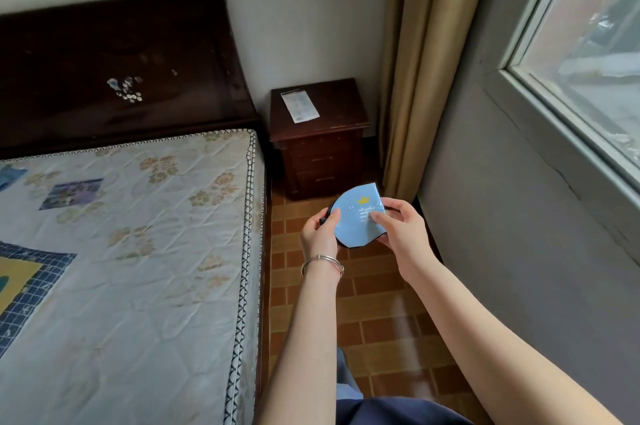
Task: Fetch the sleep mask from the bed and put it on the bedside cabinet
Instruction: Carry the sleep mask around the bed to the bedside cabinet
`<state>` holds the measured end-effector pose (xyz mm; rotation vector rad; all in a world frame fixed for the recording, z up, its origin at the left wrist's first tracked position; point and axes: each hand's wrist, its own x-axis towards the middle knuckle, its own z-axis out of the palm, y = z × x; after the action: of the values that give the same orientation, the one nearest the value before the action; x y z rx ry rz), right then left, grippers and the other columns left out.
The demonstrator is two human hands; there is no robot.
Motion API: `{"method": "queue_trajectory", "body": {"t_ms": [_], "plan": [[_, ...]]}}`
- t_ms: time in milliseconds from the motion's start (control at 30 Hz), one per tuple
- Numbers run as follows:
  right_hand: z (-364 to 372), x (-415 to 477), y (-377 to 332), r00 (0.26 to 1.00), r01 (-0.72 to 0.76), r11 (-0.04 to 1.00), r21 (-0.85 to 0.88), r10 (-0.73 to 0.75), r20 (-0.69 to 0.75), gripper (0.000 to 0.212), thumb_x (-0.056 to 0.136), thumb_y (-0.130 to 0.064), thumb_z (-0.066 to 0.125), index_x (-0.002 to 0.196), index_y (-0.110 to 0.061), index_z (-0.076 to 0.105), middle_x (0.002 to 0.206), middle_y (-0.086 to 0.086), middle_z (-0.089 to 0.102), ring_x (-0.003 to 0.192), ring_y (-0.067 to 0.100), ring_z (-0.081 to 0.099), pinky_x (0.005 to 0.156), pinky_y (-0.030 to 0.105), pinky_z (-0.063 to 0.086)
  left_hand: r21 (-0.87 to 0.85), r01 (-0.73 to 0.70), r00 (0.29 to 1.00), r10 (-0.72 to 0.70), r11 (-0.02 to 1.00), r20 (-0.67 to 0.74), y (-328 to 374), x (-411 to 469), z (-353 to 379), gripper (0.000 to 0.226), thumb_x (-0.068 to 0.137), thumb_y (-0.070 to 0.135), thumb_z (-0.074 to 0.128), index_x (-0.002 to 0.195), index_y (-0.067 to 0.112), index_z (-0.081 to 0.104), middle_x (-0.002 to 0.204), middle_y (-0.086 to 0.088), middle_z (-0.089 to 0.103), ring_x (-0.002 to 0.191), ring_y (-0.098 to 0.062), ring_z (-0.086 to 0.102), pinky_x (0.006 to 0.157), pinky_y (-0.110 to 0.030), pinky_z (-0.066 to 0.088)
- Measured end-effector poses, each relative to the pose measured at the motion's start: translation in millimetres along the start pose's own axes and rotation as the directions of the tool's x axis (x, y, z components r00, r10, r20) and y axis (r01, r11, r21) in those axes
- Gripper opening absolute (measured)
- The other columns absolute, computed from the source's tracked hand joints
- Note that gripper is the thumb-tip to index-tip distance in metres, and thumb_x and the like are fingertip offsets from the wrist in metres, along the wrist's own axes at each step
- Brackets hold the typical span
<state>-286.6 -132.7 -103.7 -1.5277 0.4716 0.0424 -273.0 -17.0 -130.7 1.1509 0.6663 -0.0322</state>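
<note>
A light-blue sleep mask [356, 216] with a yellow crown print and dark edging is held in the air above the brick-patterned floor. My left hand [320, 234], with bracelets at the wrist, grips its left side. My right hand [398, 227] pinches its right side. The dark wooden bedside cabinet [332, 144] stands just beyond the mask, in the corner beside the bed [138, 234]. The bed's quilted floral mattress fills the left of the view.
A white paper packet [300, 107] lies on the cabinet's top toward its left rear. A tan curtain [415, 71] hangs right of the cabinet. A grey wall and window sill [554, 133] run along the right. A dark headboard [121, 61] backs the bed.
</note>
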Motion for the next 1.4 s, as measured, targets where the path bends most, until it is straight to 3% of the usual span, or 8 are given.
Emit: {"method": "queue_trajectory", "body": {"t_ms": [233,400,667,867,933,1100,1400], "plan": [[56,66,-33,0.999,0.016,1.0,0.014,-0.016,-0.042,0.036,0.086,-0.017,0.065,0.12,-0.014,0.055,0.112,0.005,0.062,0.105,0.018,0.06,0.081,0.031,0.055,0.023,-0.011,0.999,0.01,1.0,0.054,56,78,16,0.02,0.081,0.012,0.067,0.1,0.013,0.06,0.115,-0.019,0.062,0.102,-0.034,0.063,0.088,-0.055,0.052],[89,101,-44,0.996,0.004,0.998,0.063,0.002,-0.091,0.035,0.086,-0.015,0.064,0.12,-0.013,0.056,0.112,0.007,0.064,0.105,0.02,0.061,0.081,0.032,0.055,0.037,-0.013,0.997,0.01,0.999,0.074,82,120,21,0.032,0.081,0.01,0.066,0.112,0.005,0.059,0.109,-0.016,0.064,0.099,-0.031,0.064,0.088,-0.047,0.054],[120,151,-53,0.994,-0.015,0.996,0.083,0.024,-0.111,0.033,0.086,-0.016,0.064,0.118,-0.014,0.056,0.106,0.004,0.064,0.101,0.017,0.061,0.076,0.028,0.054,0.056,0.01,0.998,-0.014,0.998,0.066,100,171,31,0.032,0.081,0.012,0.067,0.112,0.006,0.06,0.108,-0.015,0.065,0.099,-0.029,0.064,0.081,-0.039,0.055],[130,200,-59,0.993,-0.027,0.996,0.08,0.036,-0.117,0.031,0.086,-0.017,0.065,0.115,-0.017,0.056,0.098,-0.003,0.061,0.094,0.013,0.06,0.073,0.025,0.054,0.05,0.048,0.997,-0.051,0.998,0.05,112,211,57,0.031,0.081,0.009,0.067,0.111,0.005,0.06,0.101,-0.013,0.064,0.093,-0.029,0.064,0.086,-0.047,0.054],[134,222,-65,0.994,-0.028,0.997,0.072,0.036,-0.106,0.031,0.086,-0.017,0.065,0.116,-0.017,0.056,0.102,-0.001,0.062,0.097,0.014,0.06,0.078,0.029,0.055,0.054,0.049,0.998,-0.051,0.997,0.037,117,227,69,0.031,0.081,0.01,0.067,0.11,0.006,0.06,0.1,-0.012,0.064,0.095,-0.031,0.064,0.087,-0.05,0.054],[139,284,-84,0.995,-0.054,0.998,0.039,0.057,-0.081,0.031,0.086,-0.017,0.065,0.115,-0.018,0.056,0.107,0.001,0.062,0.101,0.015,0.06,0.088,0.037,0.055,0.035,0.028,1.0,-0.028,0.999,-0.001,130,276,105,0.032,0.08,0.009,0.067,0.111,0.004,0.06,0.112,-0.017,0.063,0.099,-0.031,0.063,0.084,-0.044,0.055],[142,395,-131,0.999,-0.036,0.998,0.052,0.036,-0.012,0.031,0.086,-0.014,0.065,0.115,-0.017,0.056,0.1,-0.002,0.061,0.095,0.011,0.059,0.082,0.029,0.054,-0.02,-0.005,0.999,0.004,1.0,-0.041,168,344,184,0.018,0.08,0.011,0.068,0.098,0.012,0.061,0.091,-0.006,0.065,0.087,-0.022,0.064,0.084,-0.041,0.055]]}}
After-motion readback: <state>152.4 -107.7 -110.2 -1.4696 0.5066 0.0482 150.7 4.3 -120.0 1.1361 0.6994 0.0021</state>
